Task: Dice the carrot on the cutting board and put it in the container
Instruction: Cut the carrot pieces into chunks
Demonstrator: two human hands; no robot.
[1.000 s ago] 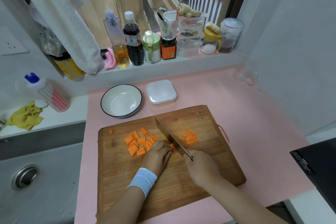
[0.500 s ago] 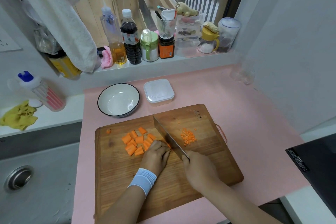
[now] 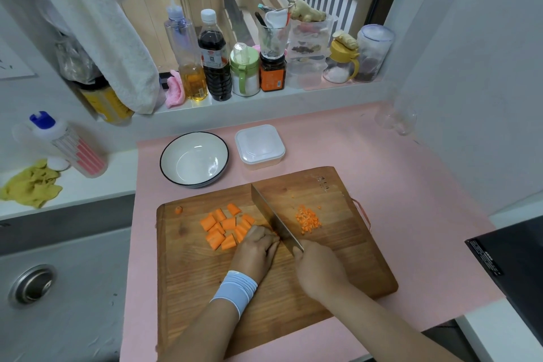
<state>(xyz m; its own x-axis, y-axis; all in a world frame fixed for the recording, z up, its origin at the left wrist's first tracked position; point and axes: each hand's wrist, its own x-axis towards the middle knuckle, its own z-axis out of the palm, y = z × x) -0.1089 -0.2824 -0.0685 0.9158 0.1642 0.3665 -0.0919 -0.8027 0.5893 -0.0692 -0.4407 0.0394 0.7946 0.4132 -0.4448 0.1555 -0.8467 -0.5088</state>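
1. Head view: the right hand is wrapped tight round the handle of the knife. The blade runs away from it at a slant, with its tip short of the far edge of the cutting board.
2. The left hand, with a pale wristband, has its fingers curled down on a carrot piece right against the blade's left face. Most of that piece is hidden under the knuckles.
3. Left of the blade, the carrot chunks lie in a loose heap, touching the left hand's fingers. One stray bit sits near the board's far left corner.
4. Right of the blade, apart from it, is the small pile of diced carrot. Bare wood runs from the pile to the board's right edge.
5. The near half of the board carries only the two forearms.
6. Beyond the far edge, clear of the board, stands the lidded container, with a bowl just to its left.
7. A wide strip of pink counter lies right of the board, ending at a black appliance.
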